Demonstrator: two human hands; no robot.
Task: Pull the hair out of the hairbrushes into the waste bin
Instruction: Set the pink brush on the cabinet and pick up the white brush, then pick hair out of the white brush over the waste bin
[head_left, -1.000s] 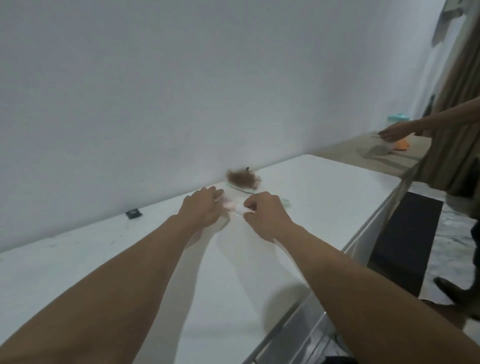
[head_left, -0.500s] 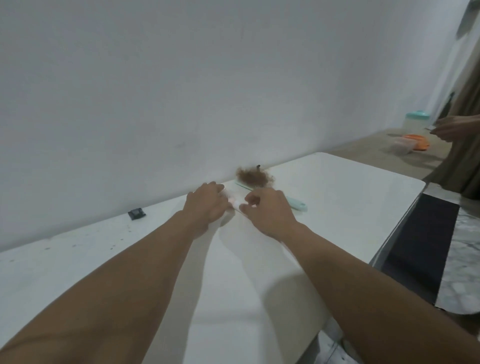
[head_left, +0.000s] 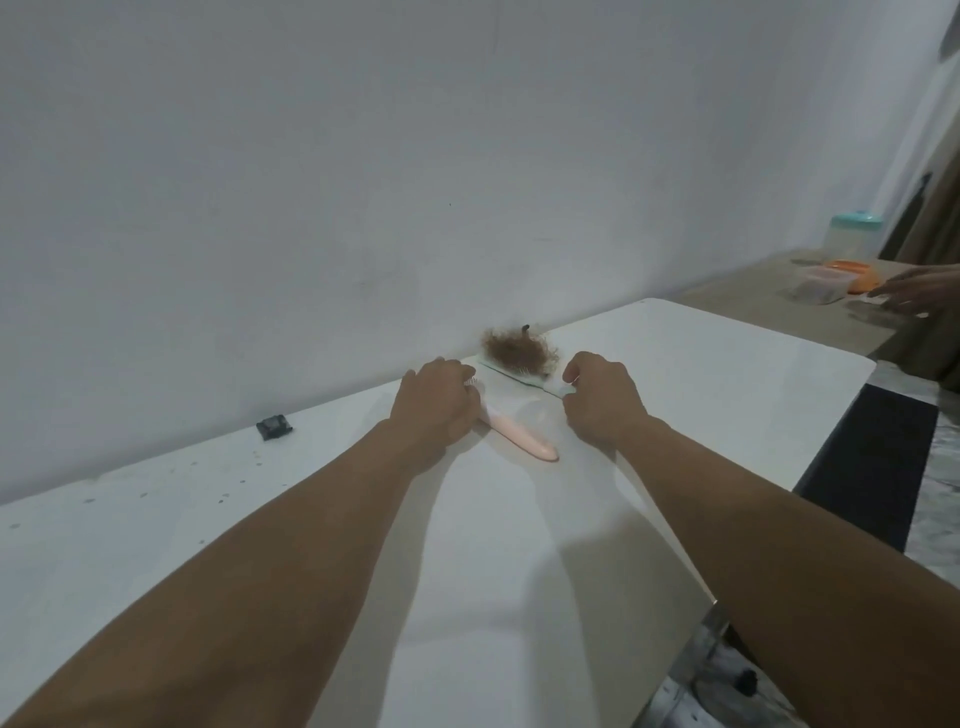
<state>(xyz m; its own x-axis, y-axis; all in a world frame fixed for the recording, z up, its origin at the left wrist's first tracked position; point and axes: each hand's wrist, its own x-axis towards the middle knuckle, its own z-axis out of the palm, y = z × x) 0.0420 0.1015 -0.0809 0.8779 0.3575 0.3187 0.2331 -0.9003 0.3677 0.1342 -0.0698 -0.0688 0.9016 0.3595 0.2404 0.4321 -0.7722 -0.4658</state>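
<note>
Two hairbrushes lie on the white table (head_left: 467, 571) near the wall. My left hand (head_left: 436, 402) rests over the head of the pink hairbrush (head_left: 522, 441), whose handle sticks out toward me on the right. The mint green hairbrush (head_left: 511, 375) lies just beyond, with a clump of brown hair (head_left: 517, 349) on its bristles. My right hand (head_left: 602, 397) is closed on the green brush's handle end. No waste bin is in view.
A small black object (head_left: 274, 426) lies on the table by the wall at the left. At the far right another person's hand (head_left: 917, 288) reaches over a low surface with plastic containers (head_left: 821, 283) and a jar (head_left: 852, 236). A dark mat (head_left: 862, 462) lies beside the table.
My hands have moved apart: the right one shifted right onto the green brush's handle, and the pink brush's handle now shows between them. The view has swung slightly.
</note>
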